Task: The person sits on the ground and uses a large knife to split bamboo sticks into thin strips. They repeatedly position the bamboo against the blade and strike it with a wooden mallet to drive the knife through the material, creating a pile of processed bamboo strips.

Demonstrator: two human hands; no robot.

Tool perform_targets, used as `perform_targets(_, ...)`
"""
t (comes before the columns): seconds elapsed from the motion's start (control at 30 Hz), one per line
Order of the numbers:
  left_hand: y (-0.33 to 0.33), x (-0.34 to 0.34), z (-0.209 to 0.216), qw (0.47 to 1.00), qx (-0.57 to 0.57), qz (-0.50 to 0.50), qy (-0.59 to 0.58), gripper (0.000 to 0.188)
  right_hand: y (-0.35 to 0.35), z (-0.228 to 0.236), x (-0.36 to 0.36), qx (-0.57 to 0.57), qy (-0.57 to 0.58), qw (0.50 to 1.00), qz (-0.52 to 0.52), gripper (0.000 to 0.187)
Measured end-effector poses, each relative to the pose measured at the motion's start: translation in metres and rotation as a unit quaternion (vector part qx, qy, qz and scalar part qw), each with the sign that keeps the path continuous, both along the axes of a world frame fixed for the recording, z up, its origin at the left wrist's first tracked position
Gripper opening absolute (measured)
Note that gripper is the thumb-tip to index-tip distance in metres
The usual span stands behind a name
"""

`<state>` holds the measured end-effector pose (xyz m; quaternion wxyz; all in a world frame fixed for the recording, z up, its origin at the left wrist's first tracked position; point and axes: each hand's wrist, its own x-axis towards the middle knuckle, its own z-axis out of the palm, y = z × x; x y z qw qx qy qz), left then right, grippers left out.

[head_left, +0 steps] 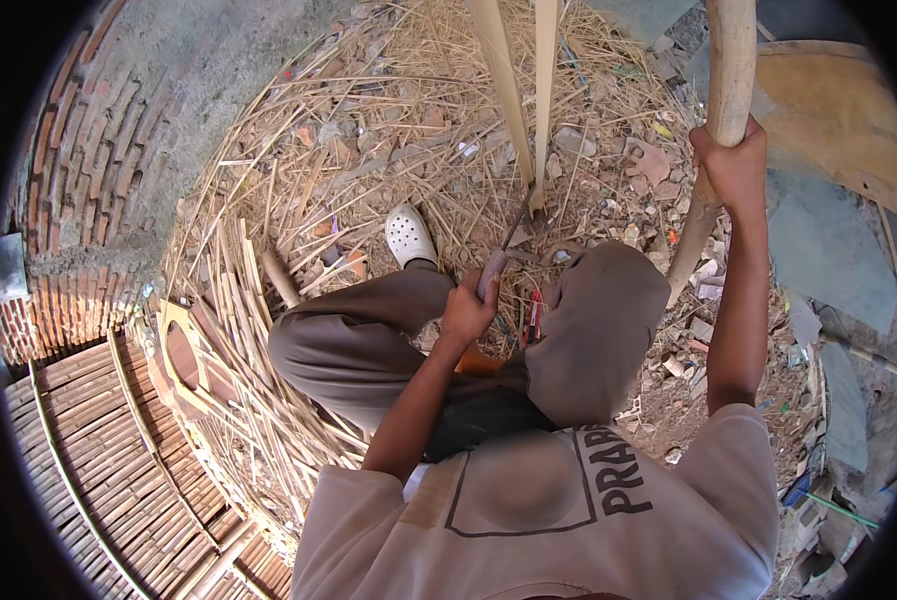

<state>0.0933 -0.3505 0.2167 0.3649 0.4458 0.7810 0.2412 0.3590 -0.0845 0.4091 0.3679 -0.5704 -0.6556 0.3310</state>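
Observation:
My left hand (467,313) is closed round the light-coloured handle (491,271) of a knife, between my bent knees. Its narrow dark blade (517,222) points away from me and meets the near end of a long pale bamboo piece, which is split into a left strip (505,85) and a right strip (544,90) running off the far edge. With my right hand (731,165) I grip a thick wooden pole (730,70) at the right. The pole slants down past my right knee, where its lower end is hidden.
Loose bamboo strips (230,330) pile up at the left, near a slatted bamboo panel (108,460) and a brick wall (88,150). Shavings and rubble cover the ground. A red tool (533,318) lies between my legs. Grey sheets (833,250) and a tan board (838,120) lie at the right.

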Motion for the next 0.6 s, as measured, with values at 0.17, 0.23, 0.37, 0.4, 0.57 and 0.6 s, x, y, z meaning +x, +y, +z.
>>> perform_targets(0.17, 0.006, 0.005, 0.014, 1.0, 0.006, 0.001, -0.006, 0.038, -0.037, -0.16, -0.025, -0.13, -0.155, 0.973, 0.111, 0.043)
perform_targets(0.23, -0.016, 0.009, 0.005, 0.999, 0.042, 0.005, 0.012, 0.038, -0.05, -0.267, -0.003, -0.299, -0.261, 0.911, 0.112, 0.052)
perform_targets(0.37, 0.005, -0.002, 0.008, 0.999, 0.024, 0.046, -0.015, 0.038, -0.08, -0.252, 0.015, -0.321, -0.172, 0.928, 0.074, 0.055)
perform_targets(0.4, 0.014, -0.003, 0.011, 0.999, 0.025, 0.034, -0.001, 0.039, -0.064, -0.248, 0.025, -0.294, -0.218, 0.926, 0.096, 0.054)
perform_targets(0.57, 0.005, 0.008, 0.004, 0.999, 0.028, 0.008, 0.023, 0.04, -0.023, -0.106, 0.013, -0.095, -0.16, 0.979, 0.088, 0.04)
perform_targets(0.6, 0.004, 0.009, 0.003, 0.999, 0.021, 0.004, 0.025, 0.04, -0.017, -0.064, 0.005, -0.09, -0.136, 0.984, 0.069, 0.041)
